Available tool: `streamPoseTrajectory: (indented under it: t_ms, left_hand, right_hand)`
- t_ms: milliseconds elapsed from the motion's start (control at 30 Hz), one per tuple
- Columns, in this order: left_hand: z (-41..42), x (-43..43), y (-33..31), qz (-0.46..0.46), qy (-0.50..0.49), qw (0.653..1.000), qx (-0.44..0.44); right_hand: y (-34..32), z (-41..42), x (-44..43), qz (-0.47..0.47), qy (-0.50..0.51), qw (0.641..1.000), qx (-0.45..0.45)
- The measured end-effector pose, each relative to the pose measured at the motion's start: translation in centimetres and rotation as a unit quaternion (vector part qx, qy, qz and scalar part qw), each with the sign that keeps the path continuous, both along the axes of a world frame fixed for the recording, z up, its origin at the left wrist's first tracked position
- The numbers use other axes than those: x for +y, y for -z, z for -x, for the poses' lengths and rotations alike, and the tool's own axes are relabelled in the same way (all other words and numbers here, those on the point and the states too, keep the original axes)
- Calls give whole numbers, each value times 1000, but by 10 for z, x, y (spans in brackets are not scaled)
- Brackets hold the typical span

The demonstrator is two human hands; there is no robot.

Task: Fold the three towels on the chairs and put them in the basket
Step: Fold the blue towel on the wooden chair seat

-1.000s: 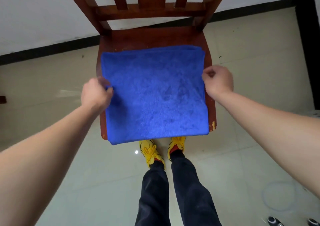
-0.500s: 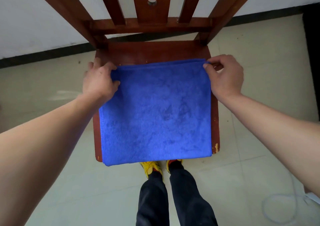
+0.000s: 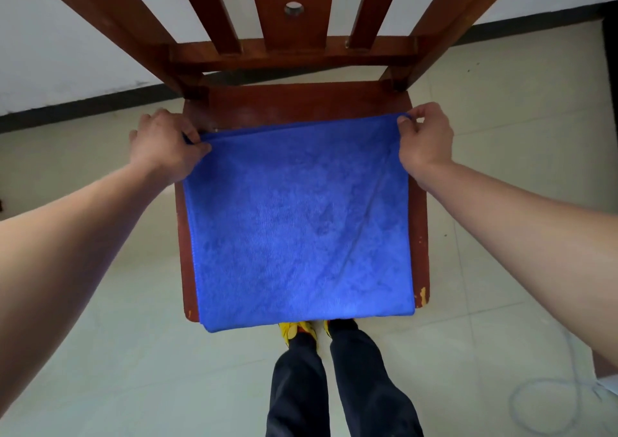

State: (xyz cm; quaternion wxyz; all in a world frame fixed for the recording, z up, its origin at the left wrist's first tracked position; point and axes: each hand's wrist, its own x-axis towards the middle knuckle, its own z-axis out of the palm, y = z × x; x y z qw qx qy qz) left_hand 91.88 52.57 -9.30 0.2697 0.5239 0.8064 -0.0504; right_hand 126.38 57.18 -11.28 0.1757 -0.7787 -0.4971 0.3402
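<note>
A blue towel (image 3: 301, 229), folded into a rough square, lies flat on the seat of a red-brown wooden chair (image 3: 301, 102). Its near edge hangs slightly over the seat's front. My left hand (image 3: 164, 145) pinches the towel's far left corner between thumb and fingers. My right hand (image 3: 424, 138) pinches the far right corner, lifting it a little off the seat. A diagonal crease runs down from the right corner. No basket and no other towels are in view.
The chair's slatted back (image 3: 294, 11) rises just beyond the towel, against a white wall. Pale floor tiles (image 3: 100, 353) surround the chair. My legs and yellow shoes (image 3: 297, 329) stand at the seat's front. A white cable (image 3: 548, 400) loops on the floor at the right.
Both hands slid from the towel's side edges up to its far corners and pinched them. The far edge has begun to lift. The camera moved closer to the chair.
</note>
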Motion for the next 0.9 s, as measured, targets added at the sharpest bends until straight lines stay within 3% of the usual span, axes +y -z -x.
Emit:
streamPoseTrajectory:
  t_ms: [133, 333, 433, 533, 633, 767, 900]
  left_hand:
    - [1, 2, 10, -14, -43, 999, -24]
    - [8, 0, 7, 1, -93, 996, 5]
    - [11, -7, -1, -72, -157, 985, 18]
    - [-10, -26, -5, -145, -72, 987, -18]
    - [-36, -53, 3, -110, 74, 990, -55]
    - [-41, -63, 13, -90, 59, 993, -48]
    - [-42, -57, 10, -65, 50, 995, -49]
  right_hand:
    - [2, 2, 9, 10, -4, 1000, -25]
    - [-7, 3, 12, 32, 36, 999, -10]
    - [-14, 4, 3, 28, 65, 997, 38]
    - [-15, 5, -18, 66, 71, 989, 111]
    - [-14, -4, -27, 119, 83, 976, 160]
    - [-16, -19, -21, 85, 118, 984, 101]
    - [-31, -13, -39, 134, 148, 959, 199]
